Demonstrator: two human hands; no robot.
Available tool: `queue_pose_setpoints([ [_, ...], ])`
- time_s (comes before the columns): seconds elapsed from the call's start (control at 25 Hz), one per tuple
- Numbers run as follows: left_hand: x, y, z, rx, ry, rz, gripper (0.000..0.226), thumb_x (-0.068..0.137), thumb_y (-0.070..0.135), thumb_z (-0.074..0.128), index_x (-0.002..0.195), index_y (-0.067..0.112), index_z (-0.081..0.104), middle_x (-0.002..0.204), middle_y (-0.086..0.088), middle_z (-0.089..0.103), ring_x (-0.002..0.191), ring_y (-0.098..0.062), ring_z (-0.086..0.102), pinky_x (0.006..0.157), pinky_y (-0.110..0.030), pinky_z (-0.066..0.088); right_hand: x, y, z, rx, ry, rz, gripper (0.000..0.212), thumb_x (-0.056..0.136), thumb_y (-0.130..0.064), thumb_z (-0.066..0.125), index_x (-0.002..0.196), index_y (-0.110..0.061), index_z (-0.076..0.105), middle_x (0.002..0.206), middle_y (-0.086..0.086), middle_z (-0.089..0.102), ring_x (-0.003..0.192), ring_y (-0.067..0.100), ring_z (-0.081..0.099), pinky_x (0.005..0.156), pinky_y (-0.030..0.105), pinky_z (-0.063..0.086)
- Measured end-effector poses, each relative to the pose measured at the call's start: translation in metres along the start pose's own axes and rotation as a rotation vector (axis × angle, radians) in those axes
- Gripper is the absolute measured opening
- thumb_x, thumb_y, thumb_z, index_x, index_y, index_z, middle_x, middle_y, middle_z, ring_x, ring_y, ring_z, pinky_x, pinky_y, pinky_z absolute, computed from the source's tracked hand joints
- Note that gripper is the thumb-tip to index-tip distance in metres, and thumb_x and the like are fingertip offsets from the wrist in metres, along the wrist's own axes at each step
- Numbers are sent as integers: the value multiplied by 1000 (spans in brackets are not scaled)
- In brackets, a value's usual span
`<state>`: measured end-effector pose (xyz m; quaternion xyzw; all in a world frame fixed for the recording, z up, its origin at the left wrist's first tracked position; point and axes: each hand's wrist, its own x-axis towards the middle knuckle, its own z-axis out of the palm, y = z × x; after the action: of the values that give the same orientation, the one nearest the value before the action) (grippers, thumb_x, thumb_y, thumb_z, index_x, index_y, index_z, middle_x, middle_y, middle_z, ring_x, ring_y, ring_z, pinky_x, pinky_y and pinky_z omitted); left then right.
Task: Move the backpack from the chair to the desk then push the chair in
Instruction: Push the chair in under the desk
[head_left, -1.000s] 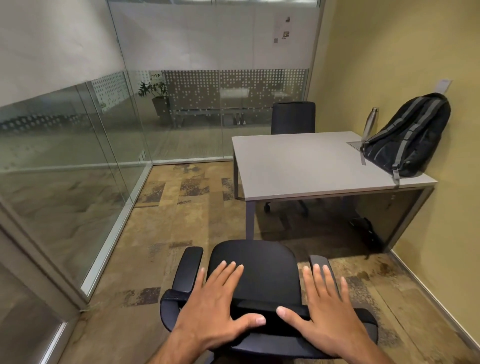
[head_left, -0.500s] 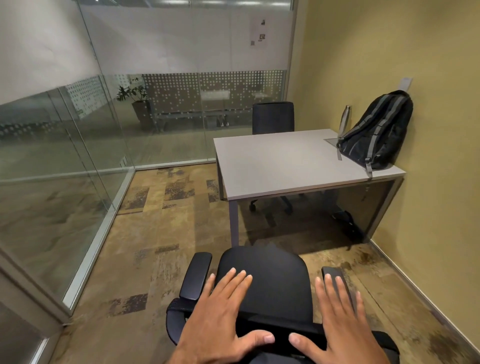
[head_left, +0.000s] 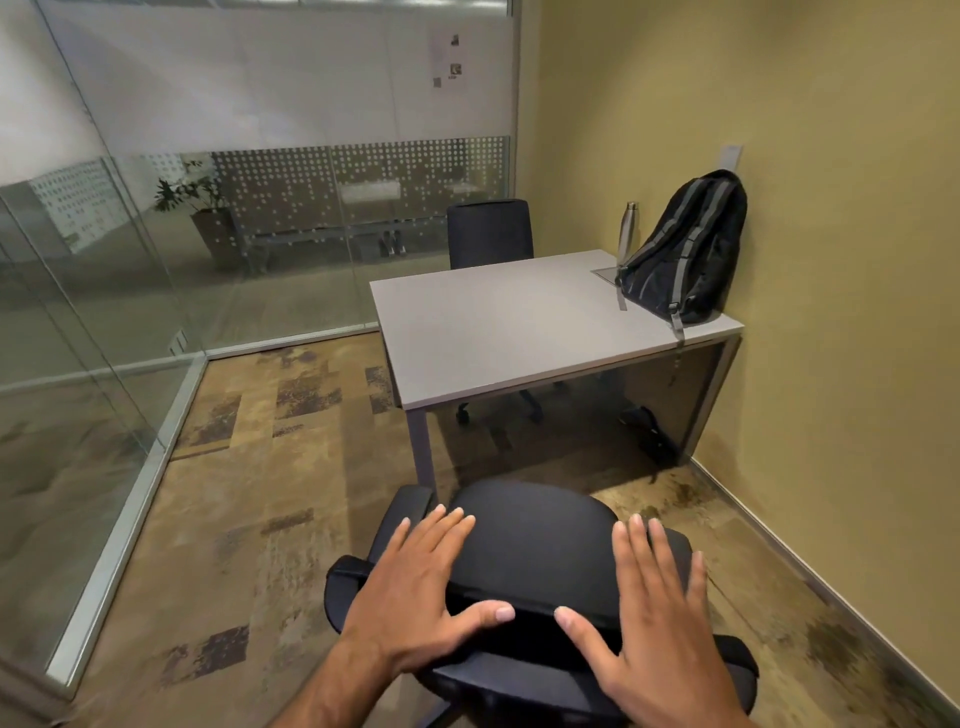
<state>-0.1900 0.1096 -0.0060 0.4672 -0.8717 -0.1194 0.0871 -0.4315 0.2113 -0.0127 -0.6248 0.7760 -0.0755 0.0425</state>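
The black backpack (head_left: 685, 249) stands upright on the grey desk (head_left: 519, 322), at its far right corner, leaning against the yellow wall. A black office chair (head_left: 535, 530) with armrests is in front of me, a short way from the desk's near edge and facing it. My left hand (head_left: 415, 587) lies flat on the left part of the chair's backrest top, fingers spread over the seat. My right hand (head_left: 654, 623) lies flat on the right part in the same way. Neither hand is closed around anything.
A steel bottle (head_left: 627, 228) stands beside the backpack. A second black chair (head_left: 491, 234) sits at the desk's far side. Glass partitions (head_left: 104, 312) bound the left and back. A yellow wall (head_left: 831, 312) runs along the right. A dark object (head_left: 649, 431) lies under the desk.
The chair has shifted to the right relative to the desk's front left leg, with both hands still flat on its backrest. The backpack has not moved.
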Motion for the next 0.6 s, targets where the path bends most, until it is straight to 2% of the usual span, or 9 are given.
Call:
queue_pose_setpoints([
  [0.08, 18, 9, 7, 0, 1, -5, 118, 69, 103, 21, 162, 30, 10, 170, 13, 9, 154, -2, -5, 127, -34, -7, 13, 18, 0, 0, 21, 1, 108, 72, -93, -9, 151, -24, -31, 163, -3, -31, 146, 15, -39, 120, 50, -24],
  [0.2, 46, 28, 18, -26, 23, -27, 117, 70, 102, 15, 162, 30, 3, 170, 13, 5, 153, 0, -10, 126, -36, -9, 38, 52, -2, 23, 60, -6, 107, 74, -94, -6, 152, -25, -29, 165, -4, -29, 143, 9, -43, 119, 43, -27],
  [0.36, 87, 63, 32, -10, 59, -62, 118, 69, 102, 7, 162, 29, -2, 171, 11, 1, 154, -5, -11, 124, -37, -13, 78, 106, -7, 56, 117, -67, 109, 77, -95, 2, 159, -25, -15, 167, -6, -22, 146, 5, -37, 121, 40, -23],
  [0.6, 158, 121, 55, -15, 108, -196, 121, 68, 103, 4, 161, 26, -5, 171, 8, -4, 155, -8, -12, 125, -39, -10, 153, 192, -16, 139, 173, -246, 113, 79, -95, 27, 162, -22, 6, 170, -6, -4, 153, 4, -20, 125, 38, -13],
])
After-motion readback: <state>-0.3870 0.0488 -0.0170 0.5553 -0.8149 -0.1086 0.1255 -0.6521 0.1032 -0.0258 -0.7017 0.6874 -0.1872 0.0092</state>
